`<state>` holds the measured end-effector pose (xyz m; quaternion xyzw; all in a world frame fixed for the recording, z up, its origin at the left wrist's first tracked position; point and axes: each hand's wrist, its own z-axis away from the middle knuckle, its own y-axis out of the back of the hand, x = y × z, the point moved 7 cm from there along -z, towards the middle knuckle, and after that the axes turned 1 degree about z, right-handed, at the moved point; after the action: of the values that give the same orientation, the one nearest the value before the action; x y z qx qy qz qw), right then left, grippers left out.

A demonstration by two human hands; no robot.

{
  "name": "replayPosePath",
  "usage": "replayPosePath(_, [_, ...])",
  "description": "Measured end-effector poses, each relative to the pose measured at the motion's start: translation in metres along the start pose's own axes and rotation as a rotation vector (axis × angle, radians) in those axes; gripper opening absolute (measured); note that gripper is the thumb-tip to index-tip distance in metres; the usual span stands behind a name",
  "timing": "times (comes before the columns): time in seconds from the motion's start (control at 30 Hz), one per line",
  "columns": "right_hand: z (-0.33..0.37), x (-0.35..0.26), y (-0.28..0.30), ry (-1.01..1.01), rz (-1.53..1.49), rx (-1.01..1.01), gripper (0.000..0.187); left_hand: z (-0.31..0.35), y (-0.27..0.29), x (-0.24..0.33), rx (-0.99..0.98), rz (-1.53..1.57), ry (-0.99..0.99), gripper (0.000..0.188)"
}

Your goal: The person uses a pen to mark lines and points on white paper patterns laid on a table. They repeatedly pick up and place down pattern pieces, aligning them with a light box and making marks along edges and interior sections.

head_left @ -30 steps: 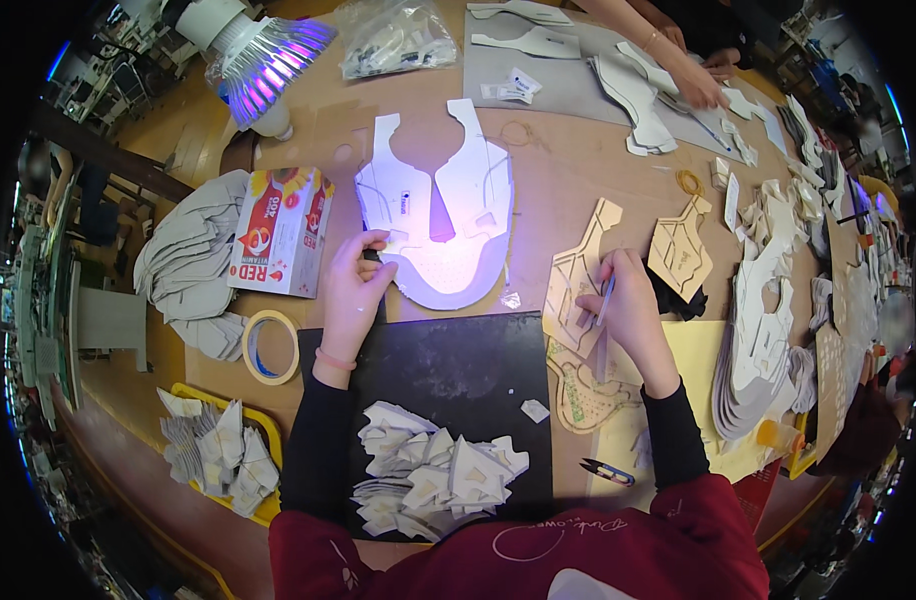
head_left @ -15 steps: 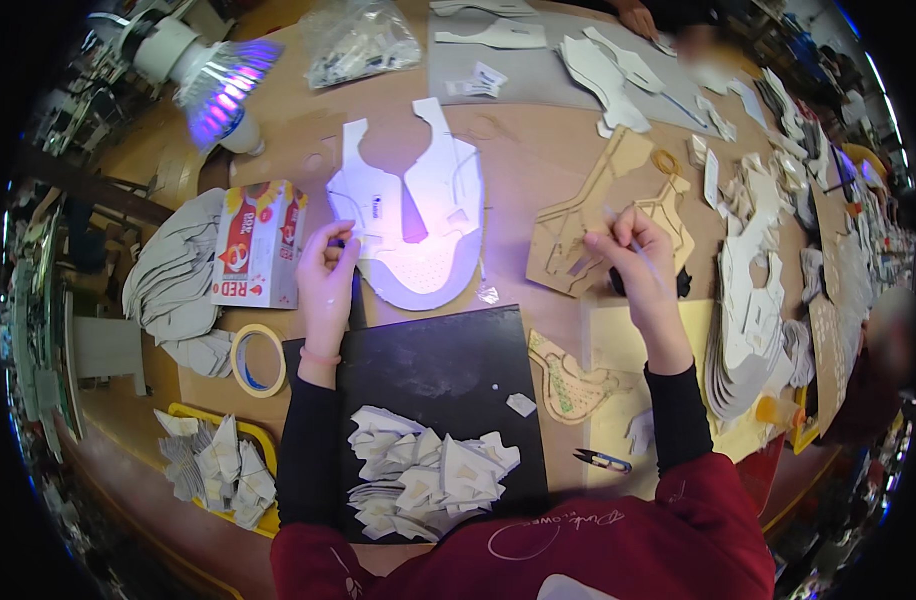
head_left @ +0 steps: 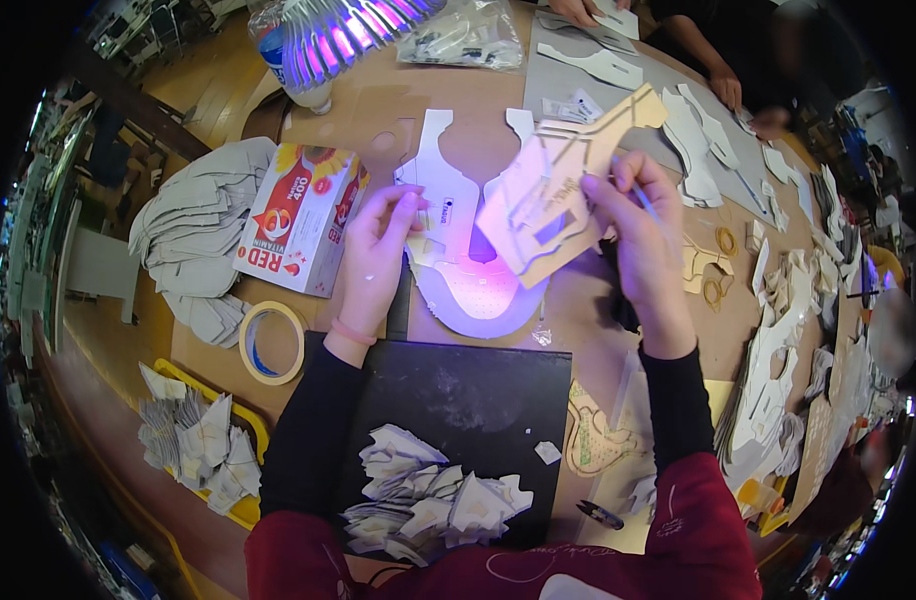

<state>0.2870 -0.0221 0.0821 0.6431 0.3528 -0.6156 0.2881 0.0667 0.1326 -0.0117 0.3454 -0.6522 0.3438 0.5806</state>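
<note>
A tan cardboard pattern template (head_left: 563, 195) is held raised at centre frame, gripped together with a pen by the right hand (head_left: 646, 235). The white cut leather piece (head_left: 456, 262) beneath is pinned flat to the table (head_left: 378, 100) by the left hand (head_left: 378, 255). Judging by this, the template is not yet laid down and no outline appears traced.

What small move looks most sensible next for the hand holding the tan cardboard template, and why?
Probably lowering the tan template onto the white cut piece. The right hand holds the template tilted in the air above that piece, along with a thin pen-like tool, while the left hand presses the white piece flat on the table, apparently steadying it.
</note>
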Motion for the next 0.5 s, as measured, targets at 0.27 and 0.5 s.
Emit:
replayPosePath(0.27, [0.005,0.051,-0.007,0.318,0.402,-0.014,0.022,0.027,-0.040,0.014,-0.294,0.225,0.199,0.034])
replayPosePath(0.5, [0.061,0.056,0.067,0.130,0.945,-0.231,0.020,0.011,-0.008,0.010,0.016,0.329,0.093,0.030])
